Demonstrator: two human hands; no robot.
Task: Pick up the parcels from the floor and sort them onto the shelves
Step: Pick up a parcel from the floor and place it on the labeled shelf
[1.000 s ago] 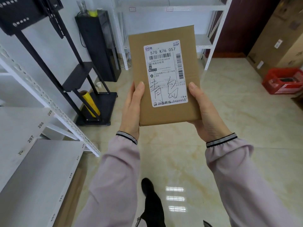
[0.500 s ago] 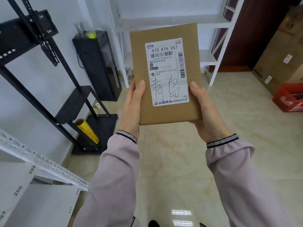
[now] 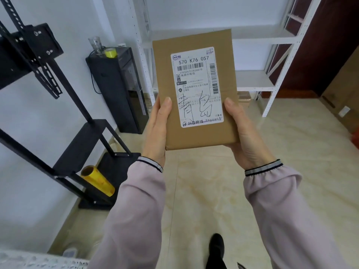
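I have the brown cardboard parcel (image 3: 196, 90) raised upright in front of me, label (image 3: 197, 87) facing me. My left hand (image 3: 157, 131) grasps its lower left edge with the thumb on the face, and my right hand (image 3: 242, 134) cups the lower right corner, thumb beside the label. The parcel sits high in the air, well apart from the floor (image 3: 272, 152) and from the white shelving unit (image 3: 272, 55) at the far wall.

The risk I judge most likely is a slip: both grips sit low, so the tall top could tip away if one thumb eases. Holding the parcel this high also hides part of my path.

The tiled floor ahead looks open through to the white shelves. The black stand (image 3: 83, 144) with its yellow film roll (image 3: 98, 180) crowds my left, and a white perforated shelf edge (image 3: 38, 261) sits at the lower left, near my elbow.
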